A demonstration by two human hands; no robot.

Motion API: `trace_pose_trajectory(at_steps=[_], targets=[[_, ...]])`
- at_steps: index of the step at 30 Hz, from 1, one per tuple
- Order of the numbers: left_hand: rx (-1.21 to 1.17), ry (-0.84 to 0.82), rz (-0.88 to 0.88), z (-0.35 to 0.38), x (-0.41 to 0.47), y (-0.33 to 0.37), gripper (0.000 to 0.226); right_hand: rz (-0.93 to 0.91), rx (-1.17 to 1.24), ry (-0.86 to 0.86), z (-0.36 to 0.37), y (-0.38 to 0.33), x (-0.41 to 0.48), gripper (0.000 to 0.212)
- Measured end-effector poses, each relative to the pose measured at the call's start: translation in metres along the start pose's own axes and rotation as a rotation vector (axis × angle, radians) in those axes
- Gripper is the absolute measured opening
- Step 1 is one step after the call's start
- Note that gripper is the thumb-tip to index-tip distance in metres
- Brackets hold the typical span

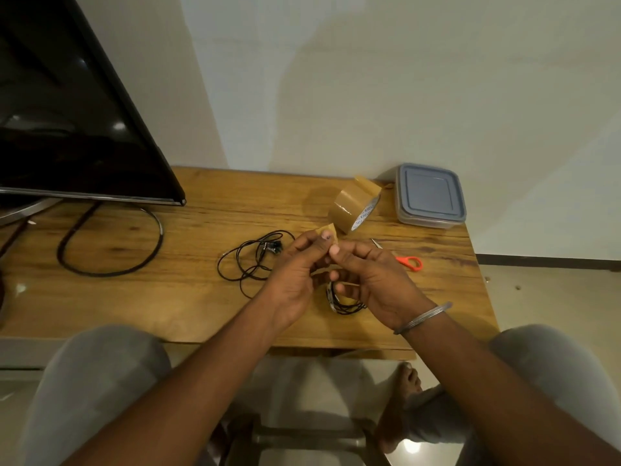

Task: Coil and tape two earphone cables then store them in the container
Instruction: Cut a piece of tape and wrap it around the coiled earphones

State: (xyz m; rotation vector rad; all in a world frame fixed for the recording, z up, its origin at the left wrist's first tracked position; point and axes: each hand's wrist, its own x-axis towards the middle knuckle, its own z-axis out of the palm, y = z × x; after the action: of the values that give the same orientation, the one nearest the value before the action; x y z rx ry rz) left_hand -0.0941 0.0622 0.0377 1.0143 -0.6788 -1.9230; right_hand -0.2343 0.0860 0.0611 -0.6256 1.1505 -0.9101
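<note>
While the left hand (295, 269) and right hand (374, 280) meet just in front of the tape roll (353, 206), thumbs and forefingers of both pinch a short tape strip (328, 230), its free end sticking up toward the roll. Other fingers are curled. Coiled earphone cable (344, 306) sits under the right hand, in front of the roll; cannot tell if the lower fingers grip it. Loose earphone cable (253, 260) lies on the table (188, 297), left-front of the roll. Lidded container (430, 196) is just right of the roll. Orange-handled scissors (408, 263) lie front-right of the roll, partly hidden by the right hand.
</note>
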Motion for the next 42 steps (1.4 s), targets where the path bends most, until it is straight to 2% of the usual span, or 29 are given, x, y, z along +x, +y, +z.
trace_pose_trajectory(at_steps=[3, 7, 10, 16, 17, 19, 22, 24, 27, 31, 38, 42], targets=[[-0.060, 0.004, -0.039, 0.001, 0.000, 0.002, 0.011, 0.008, 0.029, -0.004, 0.001, 0.000, 0.000, 0.012], [-0.178, -0.013, -0.079, 0.004, -0.002, 0.004, 0.002, 0.048, 0.133, -0.007, -0.001, 0.001, 0.002, 0.034], [-0.209, -0.050, -0.090, 0.003, -0.002, 0.007, 0.014, 0.081, 0.160, -0.021, -0.004, 0.000, 0.004, 0.042], [-0.238, -0.222, -0.135, -0.005, 0.002, 0.009, 0.031, 0.074, 0.161, -0.017, -0.013, -0.015, 0.003, 0.006], [-0.182, -0.225, -0.135, -0.007, 0.002, 0.012, 0.032, 0.069, 0.170, 0.029, -0.016, -0.019, 0.002, 0.004], [0.137, -0.114, -0.089, -0.012, 0.005, 0.015, 0.028, 0.030, 0.041, 0.181, -0.029, -0.026, 0.001, 0.006], [0.930, 0.160, 0.158, -0.020, 0.009, -0.003, 0.019, -0.083, -0.495, 0.412, -0.050, -0.026, 0.002, 0.005], [1.307, 0.176, 0.296, -0.022, 0.010, -0.021, 0.031, -0.186, -0.710, 0.477, -0.054, -0.019, 0.008, 0.005], [1.605, 0.157, 0.405, -0.015, 0.009, -0.040, 0.037, -0.334, -1.025, 0.537, -0.053, -0.002, 0.016, 0.004], [1.707, 0.170, 0.477, -0.013, 0.008, -0.051, 0.034, -0.345, -1.242, 0.536, -0.050, 0.011, 0.021, 0.004], [1.626, 0.247, 0.484, -0.010, 0.009, -0.052, 0.021, -0.425, -1.487, 0.497, -0.043, 0.022, 0.022, 0.009], [1.605, 0.260, 0.461, -0.011, 0.011, -0.052, 0.017, -0.541, -1.555, 0.428, -0.038, 0.030, 0.025, 0.019]])
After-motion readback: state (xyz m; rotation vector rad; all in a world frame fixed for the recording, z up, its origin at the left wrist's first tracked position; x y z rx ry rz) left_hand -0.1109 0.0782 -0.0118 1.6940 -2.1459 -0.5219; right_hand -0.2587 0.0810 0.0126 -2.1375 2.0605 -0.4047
